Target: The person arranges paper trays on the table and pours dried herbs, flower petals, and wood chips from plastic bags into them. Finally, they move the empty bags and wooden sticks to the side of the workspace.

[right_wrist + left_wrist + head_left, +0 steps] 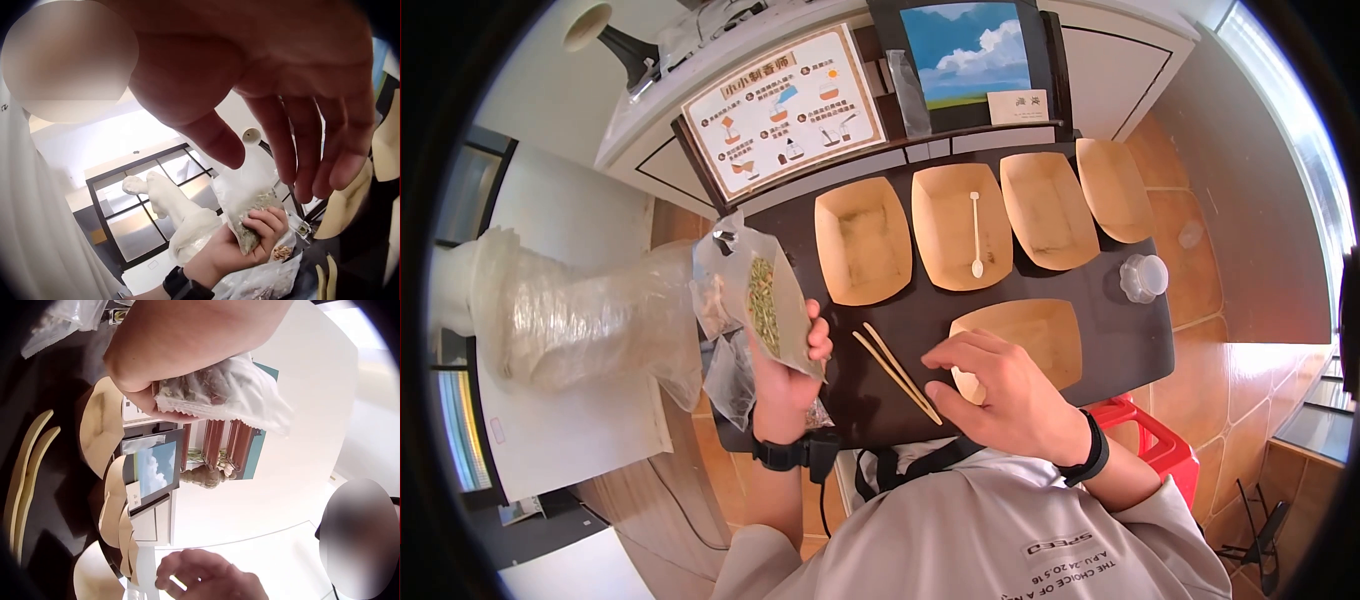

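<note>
My left hand [795, 380] grips a clear plastic bag [765, 300] of dried green herb pieces, held upright over the table's left side. The right wrist view shows fingers wrapped round the bag's lower part [250, 219]. Over the near paper tray [1055, 340] hovers my right hand [1010, 390], fingers loosely bent and thumb apart, with nothing between them. Bamboo tweezers [928, 408] lie on the dark table between the hands. Beside the held bag are other plastic bags [730, 385], partly hidden by my left hand and forearm.
Several brown paper trays [863, 240] line the table's back; one holds a small white spoon [975, 235]. A small clear plastic jar [1143, 280] stands at the right edge. Behind are an instruction board [780, 115] and a sky picture [970, 55]. A red stool [1165, 445] is at right.
</note>
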Motion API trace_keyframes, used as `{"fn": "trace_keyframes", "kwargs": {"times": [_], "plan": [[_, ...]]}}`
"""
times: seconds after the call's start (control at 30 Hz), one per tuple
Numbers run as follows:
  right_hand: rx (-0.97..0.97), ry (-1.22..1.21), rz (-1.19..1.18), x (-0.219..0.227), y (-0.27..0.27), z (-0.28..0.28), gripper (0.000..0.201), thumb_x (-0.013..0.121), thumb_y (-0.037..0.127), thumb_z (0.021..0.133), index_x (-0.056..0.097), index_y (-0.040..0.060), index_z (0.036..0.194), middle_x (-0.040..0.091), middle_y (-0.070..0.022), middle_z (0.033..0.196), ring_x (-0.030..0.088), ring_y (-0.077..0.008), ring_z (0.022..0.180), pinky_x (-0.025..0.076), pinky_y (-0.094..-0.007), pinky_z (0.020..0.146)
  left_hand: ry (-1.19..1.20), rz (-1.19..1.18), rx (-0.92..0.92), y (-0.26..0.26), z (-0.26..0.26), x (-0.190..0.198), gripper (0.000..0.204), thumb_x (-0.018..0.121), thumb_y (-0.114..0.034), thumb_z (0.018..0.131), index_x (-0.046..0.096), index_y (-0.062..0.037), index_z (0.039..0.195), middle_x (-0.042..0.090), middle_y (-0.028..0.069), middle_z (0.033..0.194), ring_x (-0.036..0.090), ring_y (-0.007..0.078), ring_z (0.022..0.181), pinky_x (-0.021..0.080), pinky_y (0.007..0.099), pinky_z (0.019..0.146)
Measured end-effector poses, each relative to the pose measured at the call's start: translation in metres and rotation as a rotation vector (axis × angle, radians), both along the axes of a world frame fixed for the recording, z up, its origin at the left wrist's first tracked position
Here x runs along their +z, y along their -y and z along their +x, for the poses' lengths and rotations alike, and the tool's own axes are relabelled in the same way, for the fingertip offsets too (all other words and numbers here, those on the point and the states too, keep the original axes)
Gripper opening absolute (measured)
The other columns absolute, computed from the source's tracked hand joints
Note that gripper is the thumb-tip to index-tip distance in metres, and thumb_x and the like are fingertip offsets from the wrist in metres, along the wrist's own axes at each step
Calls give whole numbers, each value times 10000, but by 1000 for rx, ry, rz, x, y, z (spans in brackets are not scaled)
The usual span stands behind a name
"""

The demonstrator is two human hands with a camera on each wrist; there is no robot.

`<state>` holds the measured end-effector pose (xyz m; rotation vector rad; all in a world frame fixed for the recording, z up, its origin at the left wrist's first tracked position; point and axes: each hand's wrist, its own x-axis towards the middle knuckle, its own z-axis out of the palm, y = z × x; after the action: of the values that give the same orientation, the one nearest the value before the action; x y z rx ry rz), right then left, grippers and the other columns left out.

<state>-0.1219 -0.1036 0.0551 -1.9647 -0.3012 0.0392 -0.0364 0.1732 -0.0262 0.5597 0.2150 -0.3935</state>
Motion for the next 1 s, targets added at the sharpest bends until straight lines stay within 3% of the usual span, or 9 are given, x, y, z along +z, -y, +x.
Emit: {"fn": "trace_keyframes", "kwargs": {"times": [0.23,0.3,0.37,0.4,0.47,0.57,0.67,0.87,1.0], "plan": [[10,-137,3,-24,7,-24,190,706,84,864,683,-25,1018,688,-171,911,684,-289,829,563,-357,626,-22,289,-5,-3,43,-6,547,441,-602,1019,584,-107,1202,641,123,1017,571,204,699,450,320,541],[-10,-150,6,-23,7,-27,189,705,77,868,681,-27,1024,685,-166,918,688,-277,805,577,-343,619,43,253,-84,-5,48,-10,514,447,-574,1034,592,-102,1178,652,102,1052,636,213,815,522,346,640],[-26,-164,16,-22,7,-29,185,702,72,870,680,-29,1024,684,-161,929,690,-276,808,581,-341,631,-69,389,155,13,52,-2,459,477,-502,1051,567,-83,1215,640,80,1141,648,224,998,556,372,807],[-35,-177,23,-22,8,-31,181,699,68,872,679,-30,1023,684,-156,940,691,-275,812,585,-339,644,-73,391,149,15,55,-6,459,477,-502,1051,567,-83,1215,640,80,1141,648,224,998,556,372,807],[-51,-166,39,-26,9,-33,177,696,62,873,679,-28,1025,683,-150,951,691,-272,817,583,-336,640,26,643,329,19,58,-12,493,521,-507,1032,562,-61,1239,641,104,1169,644,240,1011,551,360,816],[-75,-151,56,-26,11,-30,171,686,73,881,673,-29,1017,682,-149,964,685,-288,814,564,-361,654,-20,873,399,28,54,-2,482,512,-443,1058,476,-35,1312,557,91,1308,550,210,1186,488,360,972],[-84,-147,76,-26,13,-29,168,677,83,887,665,-33,1008,679,-156,974,678,-306,804,547,-382,655,77,942,380,20,58,-15,517,518,-457,1053,466,-21,1327,532,114,1324,516,202,1197,443,346,1010],[-71,-165,95,-24,15,-29,183,694,14,859,667,-24,1037,681,-134,990,677,-262,810,563,-343,728,192,1281,470,19,64,-22,621,572,-448,1031,389,5,1413,533,142,1309,516,178,1144,438,330,975],[-47,-153,108,-26,16,-30,194,689,4,860,659,-37,1047,675,-147,1017,675,-274,817,563,-345,739,248,1302,472,27,66,-13,613,602,-411,1024,379,4,1416,594,134,1215,559,167,1025,459,323,898]]}}
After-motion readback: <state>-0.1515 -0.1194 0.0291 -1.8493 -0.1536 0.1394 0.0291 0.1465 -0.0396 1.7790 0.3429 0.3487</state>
